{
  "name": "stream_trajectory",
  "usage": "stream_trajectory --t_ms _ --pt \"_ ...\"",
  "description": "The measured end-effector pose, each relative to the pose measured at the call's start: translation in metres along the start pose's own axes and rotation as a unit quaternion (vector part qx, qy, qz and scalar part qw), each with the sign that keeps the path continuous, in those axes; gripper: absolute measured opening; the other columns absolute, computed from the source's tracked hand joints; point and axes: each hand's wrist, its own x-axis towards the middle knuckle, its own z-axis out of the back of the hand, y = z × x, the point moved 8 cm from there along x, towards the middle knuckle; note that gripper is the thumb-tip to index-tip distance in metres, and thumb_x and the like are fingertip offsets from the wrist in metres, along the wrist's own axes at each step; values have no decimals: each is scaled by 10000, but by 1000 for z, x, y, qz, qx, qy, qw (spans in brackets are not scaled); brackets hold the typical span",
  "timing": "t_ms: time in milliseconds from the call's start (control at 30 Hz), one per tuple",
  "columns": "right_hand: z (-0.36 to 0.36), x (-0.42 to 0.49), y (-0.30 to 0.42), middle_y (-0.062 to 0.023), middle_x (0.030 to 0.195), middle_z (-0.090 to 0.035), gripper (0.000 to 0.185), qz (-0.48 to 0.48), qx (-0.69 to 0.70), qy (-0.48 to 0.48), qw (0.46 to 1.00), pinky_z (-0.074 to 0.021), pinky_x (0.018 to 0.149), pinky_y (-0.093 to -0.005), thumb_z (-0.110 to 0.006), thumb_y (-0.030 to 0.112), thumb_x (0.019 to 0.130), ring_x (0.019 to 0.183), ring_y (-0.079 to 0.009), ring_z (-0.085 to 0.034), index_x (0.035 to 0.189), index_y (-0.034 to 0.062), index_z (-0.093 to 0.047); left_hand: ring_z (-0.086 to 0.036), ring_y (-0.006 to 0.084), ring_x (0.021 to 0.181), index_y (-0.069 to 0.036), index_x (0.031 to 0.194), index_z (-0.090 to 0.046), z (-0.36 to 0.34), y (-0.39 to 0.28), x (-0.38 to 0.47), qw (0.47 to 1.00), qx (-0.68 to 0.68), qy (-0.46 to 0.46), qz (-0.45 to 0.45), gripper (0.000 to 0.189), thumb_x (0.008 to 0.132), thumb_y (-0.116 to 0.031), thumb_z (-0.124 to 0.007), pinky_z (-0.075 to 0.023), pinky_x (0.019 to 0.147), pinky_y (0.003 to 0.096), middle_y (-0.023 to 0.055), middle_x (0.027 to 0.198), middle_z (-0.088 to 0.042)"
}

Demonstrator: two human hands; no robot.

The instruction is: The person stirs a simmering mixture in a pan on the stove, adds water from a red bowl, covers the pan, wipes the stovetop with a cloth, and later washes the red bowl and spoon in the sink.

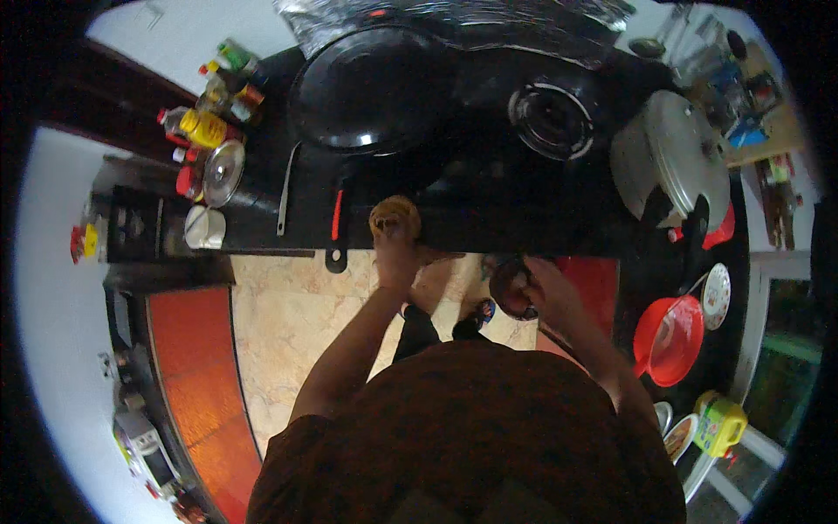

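Observation:
My left hand [395,255] is at the front edge of the black cooktop, on a round yellow-brown thing [395,216] that may be a sponge or a jar; its kind is unclear. My right hand [543,281] grips the rim of a dark round bowl or pot [514,291], held below the counter's edge over the floor. What lies inside it is too dark to tell. Beyond my left hand a large black pan [376,88] rests on the cooktop, its handle with a red strip [336,215] pointing towards me. A metal utensil [286,196] lies left of that handle.
A large pressure cooker [674,157] stands at right, above a red plastic colander or bowl [671,340] and a patterned plate [716,296]. Bottles [204,129], a glass lid [224,173] and a white cup [204,228] line the left. A round burner [552,121] is at back right.

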Motion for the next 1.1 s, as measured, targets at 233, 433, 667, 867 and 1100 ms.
stream_trajectory --t_ms 233,433,667,867,1100 --pt "-32 -183 -72 -159 1055 -587 448 -185 148 19 971 -503 791 -370 -654 129 870 914 -301 -620 1296 68 -530 -582 407 1009 -34 1037 -636 -87 -141 18 933 -172 287 -130 239 832 -158 -630 -473 897 445 187 1084 -632" --pt "-58 -219 -88 -121 1034 -607 411 -227 303 -40 925 -517 801 -322 -681 90 850 922 -245 -630 1247 80 -576 -646 357 1002 -78 1121 -647 47 -217 162 974 -115 72 -182 281 843 -99 -611 -512 879 408 190 1068 -671" --pt "-56 -227 -86 -129 1038 -607 413 -227 337 -67 911 -525 792 -338 -672 34 844 900 -260 -633 1242 69 -570 -625 396 930 -56 1057 -667 144 -259 257 911 34 -242 -331 275 784 -39 -634 -495 854 449 188 979 -676" --pt "-49 -235 -90 -147 1017 -610 414 -271 297 -64 913 -532 737 -343 -639 -41 830 844 -267 -635 1227 51 -570 -655 352 908 -70 1036 -670 51 -224 298 948 83 -145 -271 233 826 -164 -639 -502 850 440 159 1001 -688" --pt "-49 -247 -91 -145 1015 -642 361 -246 259 -94 929 -556 691 -355 -702 64 822 809 -274 -668 1169 48 -605 -424 377 1316 -108 1337 -505 -130 -98 261 953 124 272 -46 603 846 -418 -665 -394 1049 463 198 1446 -412"
